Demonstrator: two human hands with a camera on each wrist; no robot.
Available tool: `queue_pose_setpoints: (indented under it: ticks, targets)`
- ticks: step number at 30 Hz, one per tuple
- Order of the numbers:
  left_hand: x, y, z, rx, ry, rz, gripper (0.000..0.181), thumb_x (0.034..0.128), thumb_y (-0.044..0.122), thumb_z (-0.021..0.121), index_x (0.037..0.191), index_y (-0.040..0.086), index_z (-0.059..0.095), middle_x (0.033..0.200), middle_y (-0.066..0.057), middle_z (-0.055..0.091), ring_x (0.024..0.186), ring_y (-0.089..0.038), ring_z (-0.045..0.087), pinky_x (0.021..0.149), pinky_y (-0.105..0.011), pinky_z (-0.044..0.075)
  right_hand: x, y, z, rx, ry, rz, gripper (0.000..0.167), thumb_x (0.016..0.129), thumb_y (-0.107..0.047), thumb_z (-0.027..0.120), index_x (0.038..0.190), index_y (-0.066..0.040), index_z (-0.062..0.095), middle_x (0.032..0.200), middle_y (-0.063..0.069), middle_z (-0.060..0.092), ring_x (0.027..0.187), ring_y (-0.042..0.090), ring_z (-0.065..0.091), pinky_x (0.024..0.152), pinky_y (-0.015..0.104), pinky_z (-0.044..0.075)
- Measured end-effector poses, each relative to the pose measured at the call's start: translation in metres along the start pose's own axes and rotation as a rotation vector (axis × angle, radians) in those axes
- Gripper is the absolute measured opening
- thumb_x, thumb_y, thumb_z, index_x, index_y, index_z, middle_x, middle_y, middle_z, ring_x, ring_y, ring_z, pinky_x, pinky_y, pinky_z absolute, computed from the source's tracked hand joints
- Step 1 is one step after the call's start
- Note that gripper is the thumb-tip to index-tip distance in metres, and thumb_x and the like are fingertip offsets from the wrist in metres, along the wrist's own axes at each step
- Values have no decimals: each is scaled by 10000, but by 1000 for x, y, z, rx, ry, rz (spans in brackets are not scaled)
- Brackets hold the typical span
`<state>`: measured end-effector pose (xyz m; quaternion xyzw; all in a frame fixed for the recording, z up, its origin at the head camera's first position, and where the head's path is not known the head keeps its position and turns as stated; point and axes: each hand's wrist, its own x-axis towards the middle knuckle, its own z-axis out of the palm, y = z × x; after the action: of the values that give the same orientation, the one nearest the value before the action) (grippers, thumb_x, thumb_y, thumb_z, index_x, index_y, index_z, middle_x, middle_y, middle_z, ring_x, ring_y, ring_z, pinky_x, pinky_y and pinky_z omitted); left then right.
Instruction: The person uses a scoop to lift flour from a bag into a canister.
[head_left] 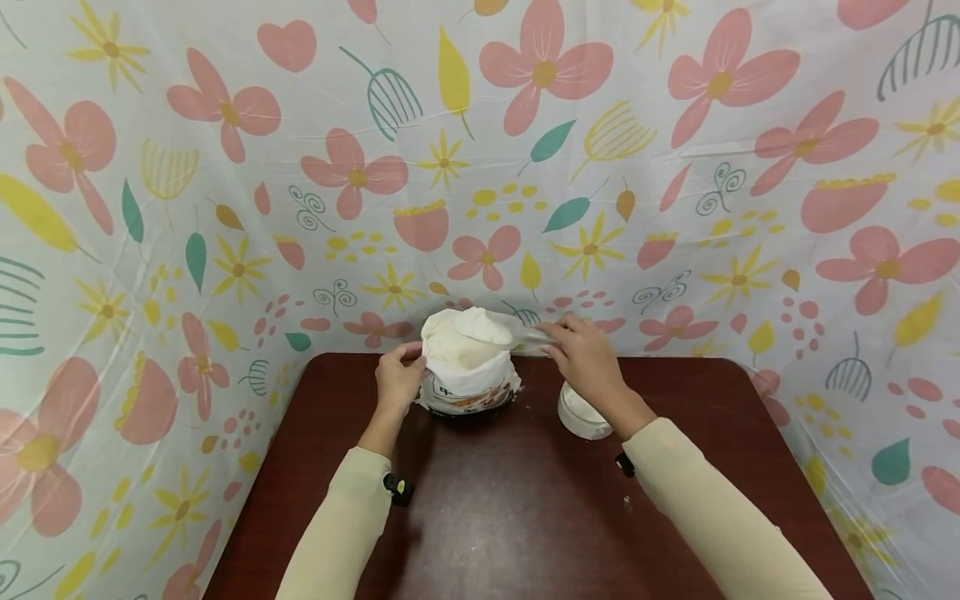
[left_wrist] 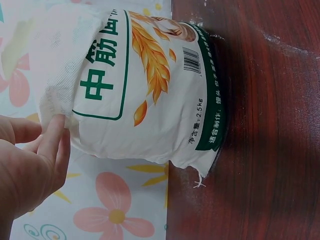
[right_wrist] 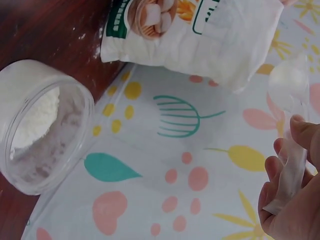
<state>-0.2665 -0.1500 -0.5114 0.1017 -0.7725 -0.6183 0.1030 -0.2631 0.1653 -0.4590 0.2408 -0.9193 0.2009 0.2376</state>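
A white cloth flour bag (head_left: 468,379) with printed wheat stands with its top folded open, full of white powder. My left hand (head_left: 397,379) pinches the rolled rim at its left side; in the left wrist view the fingers of that hand (left_wrist: 37,160) lie against the cloth edge of the bag (left_wrist: 145,90). A clear scoop (head_left: 498,327) heaped with powder is over the bag's opening, its handle gripped by my right hand (head_left: 588,358). The right wrist view has the hand (right_wrist: 295,185) curled round the handle of the scoop (right_wrist: 290,87).
A round clear jar (head_left: 583,417) with white powder inside stands right of the bag, under my right forearm. Powder specks mark the dark red table (head_left: 487,517) near both. A flowered sheet (head_left: 480,167) hangs behind the table and at its sides.
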Motion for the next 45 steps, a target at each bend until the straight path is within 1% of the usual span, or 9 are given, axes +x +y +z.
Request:
queue_pose_setpoints:
  ticks: [10, 13, 17, 20, 25, 29, 33, 37, 45]
  targets:
    - [1, 0, 1, -11, 2, -2, 238, 973, 22, 666, 1196, 17, 746, 1088, -193, 705, 957, -253, 723, 768, -250, 652, -14, 18, -18, 22, 8, 50, 375, 927, -148, 780, 1298, -137, 724, 1051, 80, 652, 886, 280, 586, 644, 376, 491]
    - [0, 1, 1, -9, 5, -4, 238, 973, 19, 666, 1196, 17, 746, 1098, -194, 704, 962, -258, 729, 769, -262, 655, -20, 25, -24, 5, 15, 58, 365, 936, -156, 771, 1298, -135, 724, 1071, 85, 662, 931, 293, 594, 652, 393, 509]
    - [0, 1, 1, -1, 8, -4, 243, 971, 16, 669, 1202, 16, 744, 1115, -201, 704, 980, -267, 733, 764, -257, 654, -28, 33, -32, -11, 56, 35, 356, 915, -137, 789, 1266, -114, 737, 1120, 114, 693, 978, 324, 623, 687, 438, 545]
    - [0, 1, 1, -1, 10, -3, 243, 970, 17, 673, 1202, 19, 744, 1117, -202, 704, 996, -279, 731, 763, -253, 653, -35, 39, -37, -17, 94, 12, 372, 880, -106, 816, 1245, -90, 745, 1126, 136, 703, 920, 334, 626, 671, 449, 533]
    - [0, 1, 1, -14, 10, -8, 245, 972, 9, 669, 1207, 18, 739, 1118, -206, 698, 1011, -296, 726, 790, -278, 657, -47, 47, -44, -50, 110, 24, 390, 864, -106, 827, 1245, -88, 747, 1005, 114, 675, 812, 294, 571, 623, 417, 464]
    - [0, 0, 1, -31, 7, -10, 248, 971, -1, 666, 1209, 8, 736, 1124, -216, 691, 1017, -309, 728, 824, -331, 660, -56, 54, -49, -58, 128, 23, 388, 843, -90, 841, 1221, -85, 757, 941, 97, 646, 769, 270, 532, 592, 386, 422]
    - [1, -1, 2, -28, 0, -13, 250, 971, 5, 666, 1211, 10, 737, 1124, -213, 694, 1012, -303, 732, 819, -334, 661, -65, 64, -56, -90, 151, -4, 380, 810, -72, 861, 1177, -66, 767, 937, 113, 647, 784, 307, 554, 572, 429, 447]
    - [1, -1, 2, -26, -7, -17, 255, 974, 14, 664, 1220, 8, 735, 1126, -209, 694, 1009, -295, 732, 808, -317, 661, -74, 74, -65, -116, 141, -5, 378, 786, -65, 875, 1149, -69, 772, 973, 112, 674, 834, 325, 598, 606, 478, 480]
    - [1, -2, 2, -43, -7, -11, 256, 974, 9, 664, 1220, 4, 732, 1123, -213, 685, 1023, -320, 727, 856, -384, 657, -92, 92, -78, -180, 102, -14, 427, 751, -86, 889, 1162, -99, 774, 884, 81, 620, 738, 290, 551, 547, 432, 423]
